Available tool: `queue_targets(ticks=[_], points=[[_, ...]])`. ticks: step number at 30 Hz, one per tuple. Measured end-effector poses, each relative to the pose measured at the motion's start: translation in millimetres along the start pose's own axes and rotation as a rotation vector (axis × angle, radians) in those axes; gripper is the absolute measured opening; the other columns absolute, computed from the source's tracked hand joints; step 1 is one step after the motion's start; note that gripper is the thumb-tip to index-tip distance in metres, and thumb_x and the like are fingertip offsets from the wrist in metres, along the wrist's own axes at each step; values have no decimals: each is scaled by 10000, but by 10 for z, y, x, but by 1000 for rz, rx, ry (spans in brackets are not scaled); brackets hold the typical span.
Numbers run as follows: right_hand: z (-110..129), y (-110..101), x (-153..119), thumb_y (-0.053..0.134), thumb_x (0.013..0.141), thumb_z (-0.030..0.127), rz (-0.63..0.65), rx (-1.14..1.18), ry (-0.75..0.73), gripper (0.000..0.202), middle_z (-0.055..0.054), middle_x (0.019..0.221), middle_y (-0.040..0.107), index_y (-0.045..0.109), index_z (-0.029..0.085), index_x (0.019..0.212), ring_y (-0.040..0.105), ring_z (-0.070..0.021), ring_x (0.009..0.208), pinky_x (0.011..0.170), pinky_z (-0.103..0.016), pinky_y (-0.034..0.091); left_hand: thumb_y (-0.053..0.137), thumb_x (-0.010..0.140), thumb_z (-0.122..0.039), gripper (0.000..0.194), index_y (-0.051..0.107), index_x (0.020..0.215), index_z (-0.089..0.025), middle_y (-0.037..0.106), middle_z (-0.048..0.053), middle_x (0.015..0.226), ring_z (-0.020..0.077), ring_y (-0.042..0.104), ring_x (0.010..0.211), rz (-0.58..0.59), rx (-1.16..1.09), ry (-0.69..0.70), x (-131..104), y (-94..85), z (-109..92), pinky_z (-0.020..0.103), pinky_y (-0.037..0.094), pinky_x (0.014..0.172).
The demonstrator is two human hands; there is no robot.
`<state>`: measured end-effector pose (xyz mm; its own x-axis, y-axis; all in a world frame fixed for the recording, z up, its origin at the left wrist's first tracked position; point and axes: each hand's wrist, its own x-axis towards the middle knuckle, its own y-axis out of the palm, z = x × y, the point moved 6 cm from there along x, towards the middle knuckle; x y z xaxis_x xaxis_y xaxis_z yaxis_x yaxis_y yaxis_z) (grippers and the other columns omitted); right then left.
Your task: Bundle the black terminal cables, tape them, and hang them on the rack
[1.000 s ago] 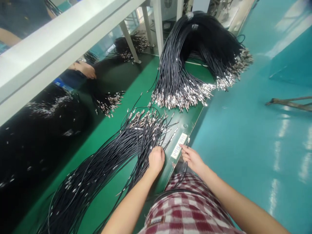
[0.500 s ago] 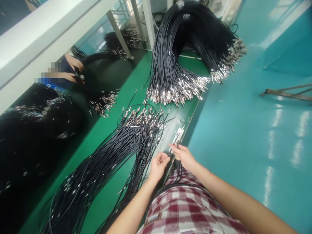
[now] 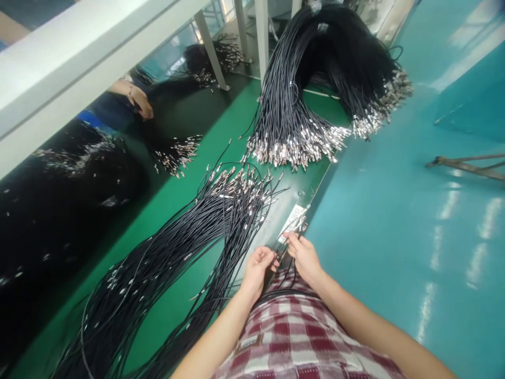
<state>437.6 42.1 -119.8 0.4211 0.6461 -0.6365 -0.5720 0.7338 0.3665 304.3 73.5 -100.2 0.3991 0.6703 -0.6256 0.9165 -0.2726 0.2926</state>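
At the edge of a green counter (image 3: pixel 213 134), the right hand (image 3: pixel 303 256) pinches a few metal-tipped cables (image 3: pixel 302 223) over a white label (image 3: pixel 290 222). The left hand (image 3: pixel 258 271) curls its fingers close beside; whether they grip a cable, I cannot tell. Only a few seem gathered; a large loose heap (image 3: pixel 169 258) lies left, ends crossing. Beyond are a banded bundle (image 3: pixel 276 105) and a co-worker's hand (image 3: pixel 141 101).

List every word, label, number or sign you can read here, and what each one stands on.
No text is readable.
White label near the edge of the green table: dark print, too blurred and partly covered by cables in the right hand.
Small brown tag on the checkered garment: pale marks, too small to read.
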Motion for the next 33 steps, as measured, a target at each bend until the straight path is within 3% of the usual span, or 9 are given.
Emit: queue_targets(ticks=[7, 12, 15, 19, 21, 24, 28, 31, 33], points=[[23, -25, -7, 827, 584, 602, -37, 32, -36, 501, 68, 576, 333, 694, 160, 778, 183, -54, 461, 401, -248, 136, 706, 754, -517, 397, 472, 752, -195, 629, 39, 921, 190, 592, 977, 113, 356, 175, -69, -28, 164, 302, 450, 870], [-53, 7, -40, 816, 582, 646, -10, 3, -10, 525, 105, 518, 208, 658, 176, 755, 163, -61, 451, 384, -222, 153, 574, 860, -556, 400, 358, 805, -225, 509, -50, 677, 111, 509, 625, 379, 326, 69, -153, 150, 439, 238, 397, 621], [-61, -16, -60, 838, 598, 596, -7, 59, -20, 482, 86, 547, 323, 607, 199, 746, 208, -59, 448, 367, -200, 206, 548, 882, -548, 386, 344, 814, -227, 383, -89, 621, 83, 356, 540, 355, 298, 122, -184, 150, 434, 217, 313, 551], [-109, -71, -118, 832, 676, 498, -46, 114, 101, 389, 16, 742, 567, 591, 218, 802, 492, -102, 598, 506, -204, 444, 483, 933, -484, 310, 352, 832, -223, 340, -76, 668, 92, 317, 585, 247, 369, 236, -241, 121, 359, 226, 299, 573], [-157, 12, -184, 759, 751, 538, 67, 82, 245, 371, -26, 805, 614, 616, 209, 847, 574, -152, 710, 600, -258, 506, 477, 939, -470, 303, 353, 819, -221, 354, -67, 683, 97, 328, 604, 233, 426, 282, -272, 152, 319, 235, 314, 594], [-75, 229, -302, 739, 771, 550, 283, 117, 288, 393, 16, 629, 515, 566, 200, 737, 489, -124, 558, 535, -256, 461, 485, 923, -532, 339, 363, 851, -224, 419, -68, 663, 95, 371, 583, 259, 411, 261, -319, 141, 239, 238, 343, 602], [262, 433, -395, 769, 761, 510, 288, 334, 195, 537, 101, 490, 240, 369, 196, 588, 164, -53, 411, 376, -188, 248, 436, 882, -680, 480, 464, 924, -202, 530, -54, 603, 100, 462, 549, 278, 565, 70, -490, -283, 161, 239, 386, 613], [549, 534, -402, 721, 821, 467, 341, 471, 128, 544, 99, 481, 223, 315, 200, 578, 156, -57, 401, 369, -189, 246, 195, 839, -813, 739, 539, 735, -168, 521, -14, 533, 116, 487, 477, 279, 714, -312, -731, -821, 314, 256, 400, 553], [632, 508, -330, 708, 846, 383, 335, 502, 118, 534, 94, 467, 233, 290, 200, 568, 184, -56, 388, 369, -190, 259, 195, 816, -832, 755, 532, 687, -169, 531, 0, 529, 130, 496, 453, 218, 752, -413, -818, -1077, 347, 262, 398, 519]])
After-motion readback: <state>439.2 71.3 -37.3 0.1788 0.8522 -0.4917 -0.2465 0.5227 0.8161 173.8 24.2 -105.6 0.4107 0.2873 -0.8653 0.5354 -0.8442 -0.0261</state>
